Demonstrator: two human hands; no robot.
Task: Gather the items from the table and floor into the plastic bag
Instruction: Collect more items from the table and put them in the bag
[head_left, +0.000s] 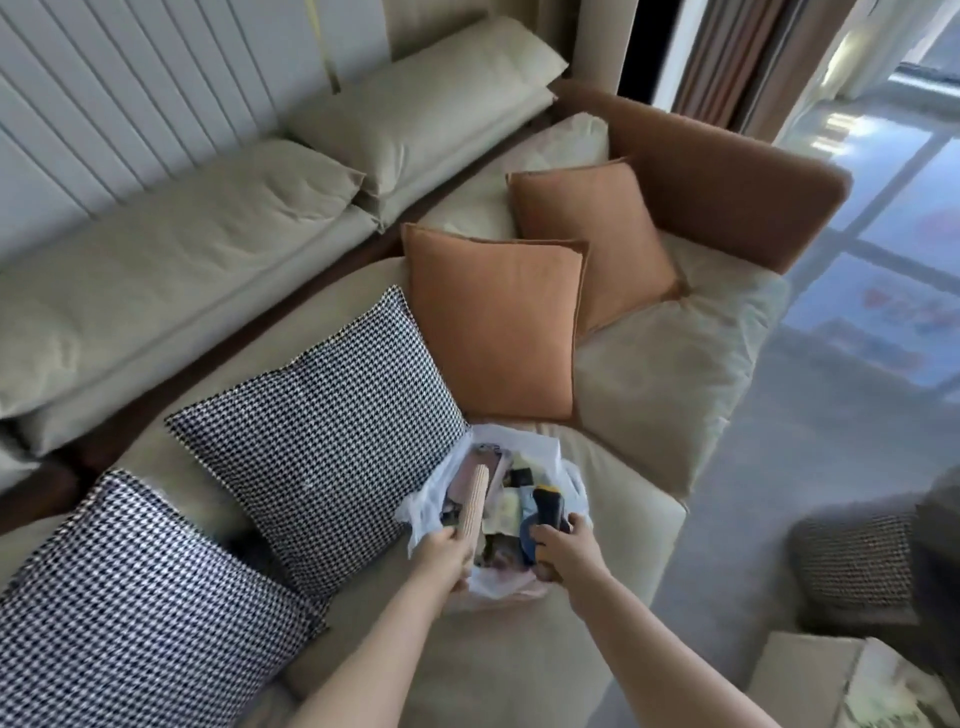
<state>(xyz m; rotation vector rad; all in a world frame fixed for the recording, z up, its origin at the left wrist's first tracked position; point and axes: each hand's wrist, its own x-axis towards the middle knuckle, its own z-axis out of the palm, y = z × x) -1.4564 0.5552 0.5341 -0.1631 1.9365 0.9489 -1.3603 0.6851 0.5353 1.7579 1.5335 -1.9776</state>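
A home living room: beige sofa (649, 364), throw cushions (493, 322), curtains (727, 57).

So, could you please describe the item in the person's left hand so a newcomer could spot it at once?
On the beige sofa, a white plastic bag sits open beside the nearer houndstooth cushion. The left hand grips a beige ribbed roll slanting into it, the only pale, ridged cylinder among the bag's mixed contents.

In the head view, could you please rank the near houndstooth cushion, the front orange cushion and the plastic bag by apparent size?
1. Near houndstooth cushion, though nearness to the camera enlarges it.
2. Front orange cushion.
3. Plastic bag.
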